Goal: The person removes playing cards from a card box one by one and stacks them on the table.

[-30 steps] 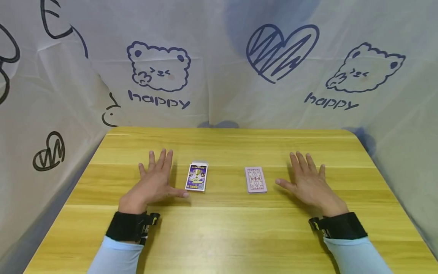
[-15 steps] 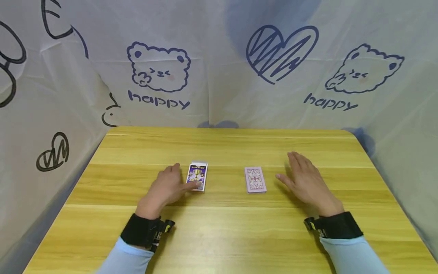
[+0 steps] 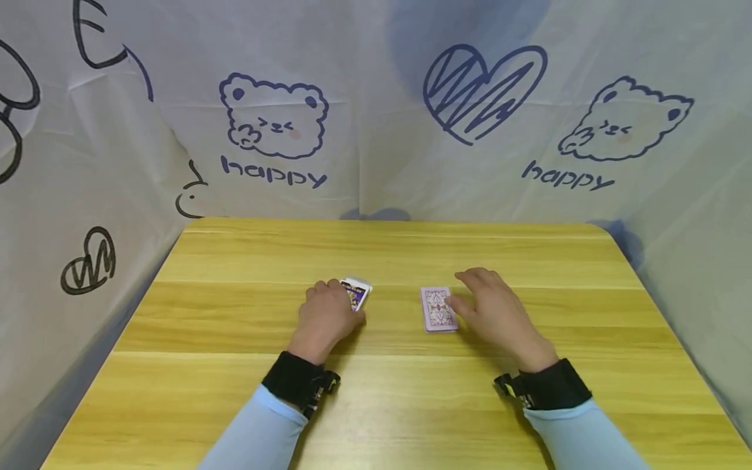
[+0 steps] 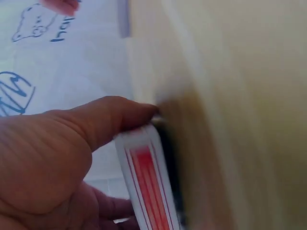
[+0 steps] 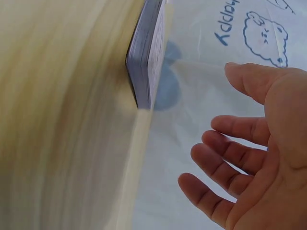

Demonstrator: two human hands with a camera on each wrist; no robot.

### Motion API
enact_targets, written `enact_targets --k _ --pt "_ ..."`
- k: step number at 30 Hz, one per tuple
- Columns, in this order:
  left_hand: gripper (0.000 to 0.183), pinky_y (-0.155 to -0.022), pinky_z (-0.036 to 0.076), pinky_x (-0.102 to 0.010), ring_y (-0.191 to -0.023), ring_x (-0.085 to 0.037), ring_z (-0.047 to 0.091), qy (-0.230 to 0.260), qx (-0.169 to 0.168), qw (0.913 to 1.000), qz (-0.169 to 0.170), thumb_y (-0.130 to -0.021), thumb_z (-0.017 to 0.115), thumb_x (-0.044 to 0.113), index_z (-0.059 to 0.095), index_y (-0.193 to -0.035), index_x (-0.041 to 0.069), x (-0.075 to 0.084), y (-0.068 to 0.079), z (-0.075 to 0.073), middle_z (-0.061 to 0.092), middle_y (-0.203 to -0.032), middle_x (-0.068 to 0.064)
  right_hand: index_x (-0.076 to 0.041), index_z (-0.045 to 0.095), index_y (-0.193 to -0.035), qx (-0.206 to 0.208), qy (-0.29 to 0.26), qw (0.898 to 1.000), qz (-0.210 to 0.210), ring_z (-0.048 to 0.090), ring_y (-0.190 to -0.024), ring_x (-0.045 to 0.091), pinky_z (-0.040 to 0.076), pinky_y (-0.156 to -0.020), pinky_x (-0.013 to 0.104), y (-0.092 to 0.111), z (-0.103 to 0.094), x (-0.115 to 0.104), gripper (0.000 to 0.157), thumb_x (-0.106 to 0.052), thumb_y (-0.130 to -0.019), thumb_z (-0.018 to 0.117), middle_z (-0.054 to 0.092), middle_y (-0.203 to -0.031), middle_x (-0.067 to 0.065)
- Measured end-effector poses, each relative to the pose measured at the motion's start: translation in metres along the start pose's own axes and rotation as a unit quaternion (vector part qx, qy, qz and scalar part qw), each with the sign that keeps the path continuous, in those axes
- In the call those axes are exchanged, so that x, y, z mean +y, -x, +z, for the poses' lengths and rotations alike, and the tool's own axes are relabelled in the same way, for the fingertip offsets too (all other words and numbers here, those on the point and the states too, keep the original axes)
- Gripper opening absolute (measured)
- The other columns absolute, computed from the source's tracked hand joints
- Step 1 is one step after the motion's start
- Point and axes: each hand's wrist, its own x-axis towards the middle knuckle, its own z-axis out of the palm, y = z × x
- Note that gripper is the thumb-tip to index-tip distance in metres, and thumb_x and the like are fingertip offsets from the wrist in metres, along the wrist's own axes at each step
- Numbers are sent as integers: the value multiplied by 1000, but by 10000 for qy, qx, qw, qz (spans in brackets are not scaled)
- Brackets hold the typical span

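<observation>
My left hand (image 3: pixel 324 321) grips a playing-card box (image 3: pixel 358 294), thumb on one side and fingers on the other. Much of the box's purple printed face is covered by the hand in the head view. Its white end with red stripes (image 4: pixel 148 184) faces the left wrist camera. A neat deck of playing cards (image 3: pixel 437 309) with a pinkish patterned back lies on the table to the right of the box. Beside that deck hovers my right hand (image 3: pixel 498 318), fingers slightly bent and apart, holding nothing. In the right wrist view, a gap shows between this hand and the deck's edge (image 5: pixel 144 60).
Both cards and box are on a light wood-grain table (image 3: pixel 376 411). A white cloth (image 3: pixel 376 150) with drawn bears, hearts and "happy" hangs behind it and along both sides. Each wrist wears a black strap (image 3: pixel 294 382) with a small camera.
My left hand has moved right, closed round the card box and turned it slightly, shifting it a little right. My right hand has come left, up to the deck of playing cards, which stays put.
</observation>
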Motion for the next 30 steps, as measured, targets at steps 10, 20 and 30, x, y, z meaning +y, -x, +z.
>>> enact_targets --k 10,20,30 --pt "73 -87 44 -46 -103 -36 44 628 -555 9875 1332 -70 72 11 40 -136 6 2 14 -10 50 -121 -19 -4 55 -131 74 -245 9996 -124 49 -120 35 42 -99 54 0 3 -9 52 -40 -93 62 55 -130 19" --pt "75 -80 42 -37 -97 -28 39 862 -977 9721 1951 -68 79 22 42 -131 4 6 22 -14 47 -109 -10 -11 68 -109 178 -1568 9873 -182 58 -81 14 51 -68 34 -7 1 -56 24 -29 -93 64 65 -96 1" --pt "70 -91 38 -40 -91 -19 49 565 57 9571 2843 -69 86 35 53 -123 4 15 26 -13 60 -107 -8 -15 72 -92 415 -2449 9685 -162 55 -70 12 48 -59 29 -4 16 -92 5 -18 -90 68 67 -83 -2"
